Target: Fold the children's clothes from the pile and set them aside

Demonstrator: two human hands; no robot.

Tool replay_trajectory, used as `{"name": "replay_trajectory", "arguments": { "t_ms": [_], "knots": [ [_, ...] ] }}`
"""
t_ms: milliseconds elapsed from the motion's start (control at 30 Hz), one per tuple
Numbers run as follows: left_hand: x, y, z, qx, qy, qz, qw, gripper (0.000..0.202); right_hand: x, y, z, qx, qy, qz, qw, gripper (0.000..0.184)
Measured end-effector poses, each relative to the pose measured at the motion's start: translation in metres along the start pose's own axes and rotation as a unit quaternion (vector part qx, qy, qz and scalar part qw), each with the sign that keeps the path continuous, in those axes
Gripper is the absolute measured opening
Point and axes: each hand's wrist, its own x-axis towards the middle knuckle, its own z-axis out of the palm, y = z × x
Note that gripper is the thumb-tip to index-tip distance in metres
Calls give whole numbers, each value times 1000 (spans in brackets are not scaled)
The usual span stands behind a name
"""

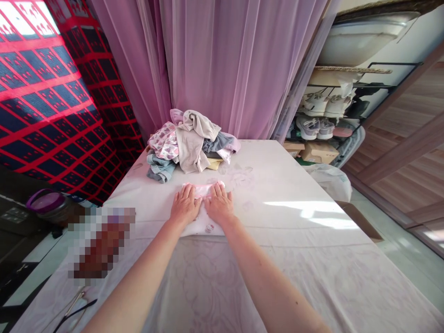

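Observation:
A small white garment [194, 228] with pink trim along its far edge and a printed cartoon figure lies flat on the cloth-covered table. My left hand [186, 203] rests palm down on its left half, fingers stretched toward the pink edge. On the right half lies my right hand [219, 203], also flat, its fingers a little apart. The two thumbs almost meet in the middle. Both hands hide much of the garment, so its exact kind cannot be made out. Beyond it sits a heap of crumpled clothes [192, 143] in grey, beige, patterned and denim fabric.
The pale patterned tablecloth [277, 268] covers a wide surface. Purple curtains [208, 60] hang behind it. At left are a blurred patch [104, 245] and a purple-lidded bucket [46, 202]. A shoe rack [322, 113], a plastic bag [329, 181] and a cardboard box [359, 219] stand right.

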Motion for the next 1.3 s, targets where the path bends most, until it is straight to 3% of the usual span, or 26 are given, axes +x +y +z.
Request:
{"name": "replay_trajectory", "arguments": {
  "t_ms": [267,400,500,600,700,767,1000,1300],
  "knots": [
    [-1,-2,6,-8,17,16,1000,52,-1,1,4,2,29,-3,1000,53],
    [1,-17,6,-64,26,28,997,52,-3,8,-1,19,11,0,1000,51],
    [-16,-32,-2,-112,34,64,991,54,-23,22,-9,44,21,6,999,51],
    [-52,-41,-13,-120,7,121,985,55,-56,36,-16,62,22,-78,995,49],
    [-86,-41,-21,-79,-18,207,975,53,-85,43,-19,49,-19,-204,978,54],
    [-98,-38,-22,-56,-29,246,967,52,-95,43,-20,32,-50,-240,969,54],
    [-90,-33,-24,27,-41,257,965,38,-91,37,-18,12,-72,-218,973,39],
    [-89,-36,-35,116,40,319,940,45,-78,46,-13,-12,40,-273,961,29]
  ]
}}
